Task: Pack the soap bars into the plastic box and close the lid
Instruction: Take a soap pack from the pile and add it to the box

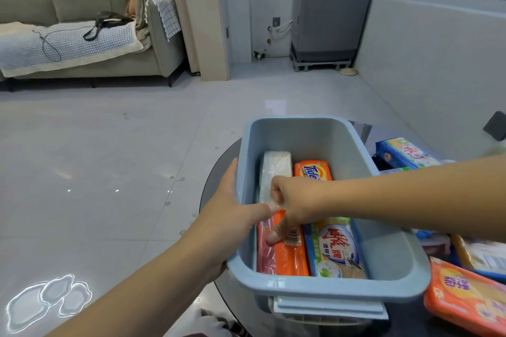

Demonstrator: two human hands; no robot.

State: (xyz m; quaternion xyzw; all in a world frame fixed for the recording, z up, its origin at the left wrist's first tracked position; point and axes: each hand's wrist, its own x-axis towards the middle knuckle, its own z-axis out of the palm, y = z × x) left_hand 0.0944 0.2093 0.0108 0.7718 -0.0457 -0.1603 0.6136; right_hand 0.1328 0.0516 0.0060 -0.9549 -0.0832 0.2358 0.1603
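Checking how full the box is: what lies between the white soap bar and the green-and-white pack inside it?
In the head view, the right hand reaches in between the white soap bar and the green-and-white pack, above an orange bar; the Tide bar lies beside the white one.

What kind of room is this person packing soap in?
Most likely a home living room that opens onto a laundry nook: a grey sofa with cushions at the back left, a tiled floor, and what looks like a washing machine by the window.
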